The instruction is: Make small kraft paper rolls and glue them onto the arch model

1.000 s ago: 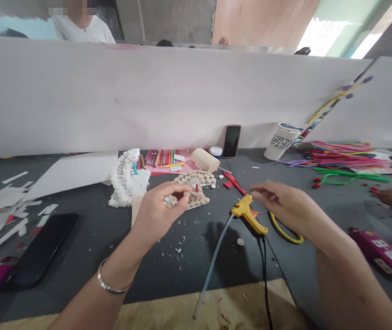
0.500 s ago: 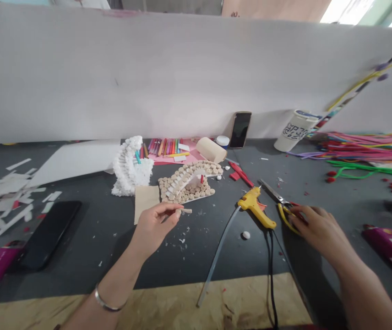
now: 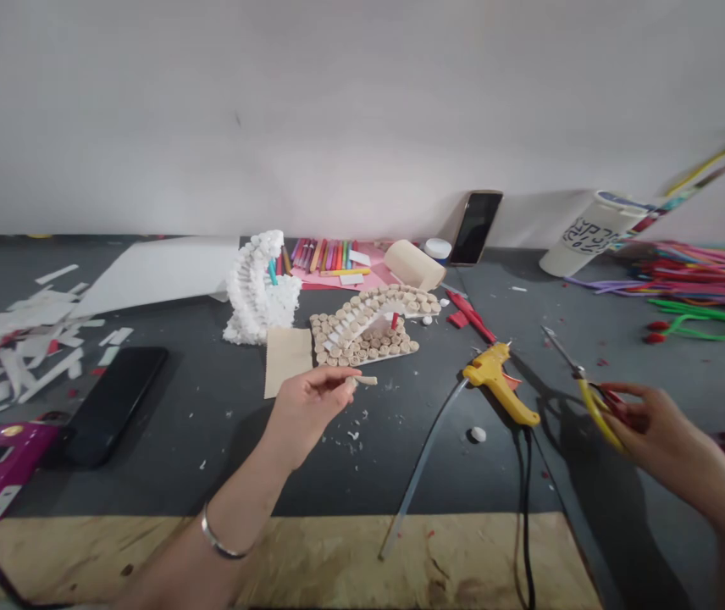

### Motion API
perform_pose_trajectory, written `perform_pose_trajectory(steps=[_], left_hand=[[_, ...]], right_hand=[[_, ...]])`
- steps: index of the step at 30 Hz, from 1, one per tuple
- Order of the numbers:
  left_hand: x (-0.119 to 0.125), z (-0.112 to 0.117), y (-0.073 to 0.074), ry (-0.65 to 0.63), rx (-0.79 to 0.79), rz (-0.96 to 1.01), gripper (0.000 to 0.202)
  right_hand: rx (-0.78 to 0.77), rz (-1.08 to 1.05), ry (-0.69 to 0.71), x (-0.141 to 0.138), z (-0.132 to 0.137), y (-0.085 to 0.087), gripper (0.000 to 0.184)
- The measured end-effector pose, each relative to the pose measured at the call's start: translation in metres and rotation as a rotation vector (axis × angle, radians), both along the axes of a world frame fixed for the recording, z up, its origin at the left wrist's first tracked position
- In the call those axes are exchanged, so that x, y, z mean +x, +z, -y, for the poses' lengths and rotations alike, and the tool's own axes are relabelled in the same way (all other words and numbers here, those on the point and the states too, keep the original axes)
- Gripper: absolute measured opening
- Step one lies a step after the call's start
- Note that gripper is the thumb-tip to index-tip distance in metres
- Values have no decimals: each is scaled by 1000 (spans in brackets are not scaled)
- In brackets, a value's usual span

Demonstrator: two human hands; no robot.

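My left hand point(image 3: 312, 411) pinches a small beige paper roll point(image 3: 368, 380) between thumb and fingertips, above the dark table. Just beyond it sits a curved model point(image 3: 375, 326) covered with beige paper coils, with a small red post under its arch. A flat beige sheet point(image 3: 287, 360) lies left of that model. On the right, my right hand point(image 3: 661, 428) grips scissors point(image 3: 582, 374) by their yellow and red handles, lifted off the table with the blades pointing away. A yellow glue gun point(image 3: 499, 381) with a long glue stick point(image 3: 423, 474) lies between my hands.
A white fluffy model point(image 3: 261, 292) and colored pens point(image 3: 330, 256) stand behind. Paper strips point(image 3: 32, 356), a black phone point(image 3: 114, 407) and a magenta device point(image 3: 7, 474) lie left. A cup point(image 3: 591, 233), an upright phone point(image 3: 477, 227) and pipe cleaners point(image 3: 705, 280) are at the back right.
My right hand has picked the scissors up off the table and drawn them to the right. The left hand still holds the paper roll. The view has shifted.
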State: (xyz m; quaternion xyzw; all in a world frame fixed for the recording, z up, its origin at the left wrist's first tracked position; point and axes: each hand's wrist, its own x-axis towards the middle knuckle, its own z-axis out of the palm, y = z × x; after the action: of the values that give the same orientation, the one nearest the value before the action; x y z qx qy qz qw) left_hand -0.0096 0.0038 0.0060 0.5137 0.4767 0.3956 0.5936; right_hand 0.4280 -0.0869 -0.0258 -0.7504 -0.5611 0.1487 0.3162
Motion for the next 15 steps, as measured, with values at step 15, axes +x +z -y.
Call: perform_pose_trajectory(steps=[15], left_hand=[[19, 11, 0, 123, -405, 514, 25]], right_hand=[[-121, 158, 476, -191, 3, 41, 51]])
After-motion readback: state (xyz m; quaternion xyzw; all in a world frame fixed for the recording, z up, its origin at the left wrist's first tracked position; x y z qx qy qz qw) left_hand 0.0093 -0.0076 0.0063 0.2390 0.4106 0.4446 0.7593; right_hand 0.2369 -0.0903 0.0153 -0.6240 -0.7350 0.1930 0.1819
